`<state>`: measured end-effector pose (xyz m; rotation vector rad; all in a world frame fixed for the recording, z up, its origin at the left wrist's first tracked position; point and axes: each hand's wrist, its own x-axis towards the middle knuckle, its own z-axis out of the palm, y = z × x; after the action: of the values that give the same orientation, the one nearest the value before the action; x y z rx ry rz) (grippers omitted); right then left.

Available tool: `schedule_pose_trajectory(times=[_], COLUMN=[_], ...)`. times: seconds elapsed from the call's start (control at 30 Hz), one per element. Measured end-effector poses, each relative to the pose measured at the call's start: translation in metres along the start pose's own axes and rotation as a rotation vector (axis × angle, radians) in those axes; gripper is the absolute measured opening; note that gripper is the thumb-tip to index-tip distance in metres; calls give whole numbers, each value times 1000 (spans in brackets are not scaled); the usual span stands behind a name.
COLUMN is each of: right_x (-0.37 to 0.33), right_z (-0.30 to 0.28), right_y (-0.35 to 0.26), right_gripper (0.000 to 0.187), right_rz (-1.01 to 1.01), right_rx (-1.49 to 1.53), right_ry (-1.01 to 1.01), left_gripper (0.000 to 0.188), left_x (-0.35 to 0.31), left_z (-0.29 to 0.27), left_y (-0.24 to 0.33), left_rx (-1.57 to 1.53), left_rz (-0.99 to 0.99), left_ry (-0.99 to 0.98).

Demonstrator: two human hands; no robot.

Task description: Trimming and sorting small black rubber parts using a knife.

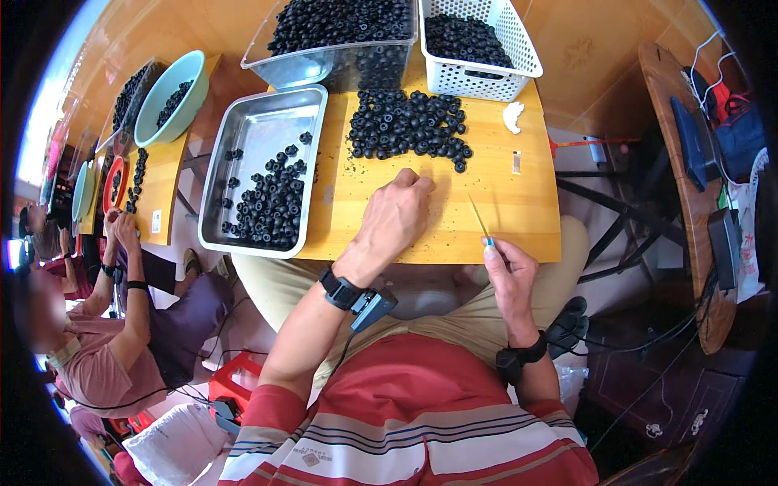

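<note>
Many black pieces point(401, 121), one slim tool point(476, 212)

Right of centre in the frame, the right hand point(509, 271) grips the slim tool near its blue end, thumb against fingers, the shaft slanting toward the upper left above the yellow tabletop point(519, 211). At centre, the left hand point(395, 212) curls with its back upward, just below the loose heap of black pieces; I cannot tell whether it pinches one. Left of centre, a metal tray point(251, 125) holds more of them, mostly in its lower half. At upper right of centre lies a white scrap point(512, 117). Beyond, a full clear bin point(246, 63) stands at the top centre beside a white perforated basket point(486, 86). At far left, a co-worker point(105, 356) sits with hands together, below a pale green basin point(148, 113) containing black pieces.
</note>
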<state>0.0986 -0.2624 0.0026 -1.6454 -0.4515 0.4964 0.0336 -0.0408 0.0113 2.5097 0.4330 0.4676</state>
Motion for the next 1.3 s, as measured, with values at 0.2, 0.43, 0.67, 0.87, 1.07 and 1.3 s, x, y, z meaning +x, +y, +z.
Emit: schedule_pose_trajectory(times=[0.2,0.43,0.67,0.87,1.07,1.3], right_x=[-1,0,0,-2,-2,-1], right_z=[4,12,25,31,32,31], right_y=[-2,-3,-9,-12,-14,-17], right_gripper=[29,31,31,29,28,26], right_rz=[0,-60,-93,-157,-210,-321], right_rx=[-8,-49,-60,-84,-153,-245], right_ry=[0,-18,-80,-114,-131,-108], left_gripper=[24,15,12,14,16,18], left_x=[-16,-29,-43,-48,-52,-59], left_z=[-1,-5,-5,1,-1,3], left_y=[-3,-9,-3,0,12,10], left_rx=[-547,-1315,-1901,-2025,-2086,-2086], left_rz=[-176,-441,-711,-674,-639,-582], left_ry=[-16,-69,-55,-10,-19,-23])
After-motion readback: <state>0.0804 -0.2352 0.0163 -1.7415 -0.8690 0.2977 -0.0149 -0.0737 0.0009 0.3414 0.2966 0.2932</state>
